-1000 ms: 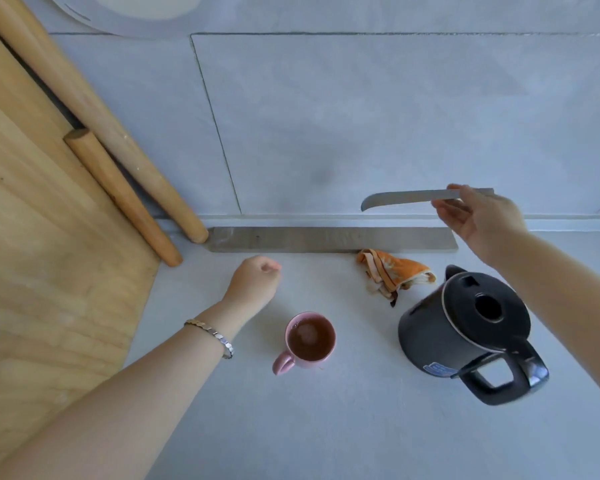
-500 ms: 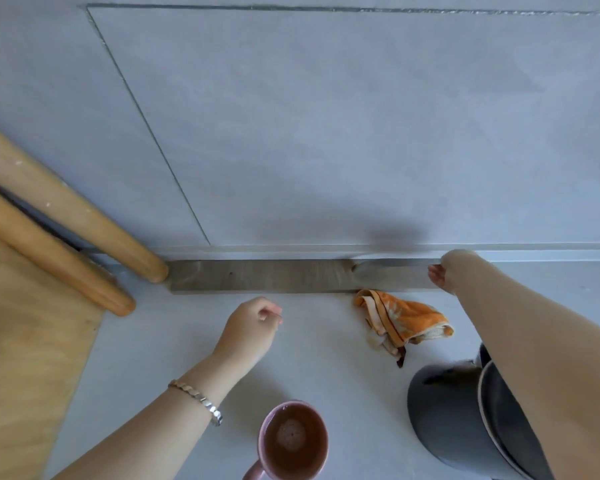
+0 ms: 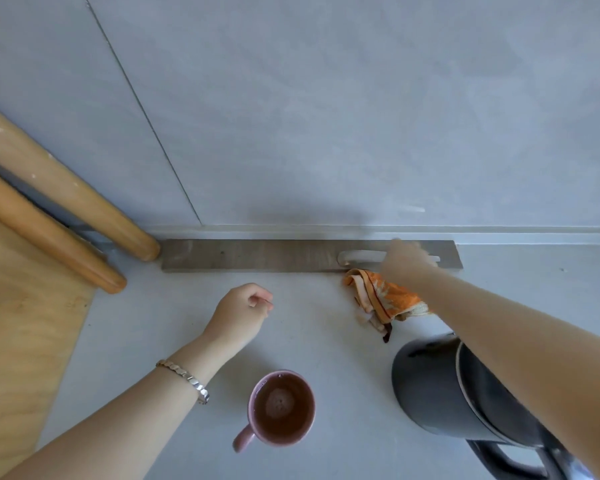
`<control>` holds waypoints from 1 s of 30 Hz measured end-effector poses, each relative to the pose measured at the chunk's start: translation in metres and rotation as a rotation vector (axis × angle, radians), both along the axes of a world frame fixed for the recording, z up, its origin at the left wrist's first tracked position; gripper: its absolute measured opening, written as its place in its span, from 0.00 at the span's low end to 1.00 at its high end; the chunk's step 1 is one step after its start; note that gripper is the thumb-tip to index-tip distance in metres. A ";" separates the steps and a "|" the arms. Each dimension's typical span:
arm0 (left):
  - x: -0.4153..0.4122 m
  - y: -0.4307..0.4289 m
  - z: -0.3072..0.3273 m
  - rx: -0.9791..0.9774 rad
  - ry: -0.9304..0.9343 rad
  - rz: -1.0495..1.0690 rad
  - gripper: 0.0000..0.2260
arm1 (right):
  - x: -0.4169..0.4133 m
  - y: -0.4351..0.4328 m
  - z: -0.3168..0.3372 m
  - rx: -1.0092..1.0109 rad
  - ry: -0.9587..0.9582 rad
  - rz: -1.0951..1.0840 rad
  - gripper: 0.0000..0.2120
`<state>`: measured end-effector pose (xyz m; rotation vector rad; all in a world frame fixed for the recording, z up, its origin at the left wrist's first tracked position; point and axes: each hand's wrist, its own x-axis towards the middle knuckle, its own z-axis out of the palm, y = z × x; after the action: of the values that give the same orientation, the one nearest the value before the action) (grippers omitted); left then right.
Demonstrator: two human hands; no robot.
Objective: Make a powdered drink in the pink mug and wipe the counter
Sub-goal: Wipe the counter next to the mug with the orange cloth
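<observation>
The pink mug (image 3: 242, 439) stands on the grey counter (image 3: 160, 341) near the front, filled with a brown drink. An orange cloth (image 3: 385, 299) lies crumpled behind it to the right. My left hand (image 3: 239, 313) hovers over the counter left of the cloth, fingers loosely curled and holding nothing. My right hand (image 3: 406, 259) reaches to the back and lies, blurred, over a knife (image 3: 359, 256) that rests flat on a grey wooden strip (image 3: 257, 254) along the wall. Its fingers are hidden, so any hold on the knife is unclear.
A black kettle (image 3: 430, 393) stands at the right front, under my right forearm. Two wooden rolling pins (image 3: 66, 202) lean against the wall at the left, above a wooden board (image 3: 21, 323). The tiled wall closes off the back.
My right hand brought the knife down from the air onto the strip by the wall. The camera view tilted and moved closer. My left hand stayed where it was.
</observation>
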<state>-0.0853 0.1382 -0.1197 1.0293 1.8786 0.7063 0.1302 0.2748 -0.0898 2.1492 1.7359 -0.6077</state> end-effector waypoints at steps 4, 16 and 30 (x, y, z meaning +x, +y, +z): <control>-0.004 -0.017 0.005 -0.038 0.028 0.010 0.15 | -0.020 -0.043 -0.030 -0.043 -0.177 0.234 0.21; 0.004 -0.120 0.029 -0.472 -0.124 -0.284 0.04 | -0.016 -0.116 -0.029 0.600 0.383 0.086 0.10; 0.025 -0.144 -0.007 -0.231 -0.344 0.256 0.11 | -0.027 -0.221 -0.049 0.057 0.146 0.165 0.27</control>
<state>-0.0601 -0.0059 -0.1263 0.4902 1.7525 0.7391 0.1034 0.0540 -0.1391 2.0158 2.0066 -0.6928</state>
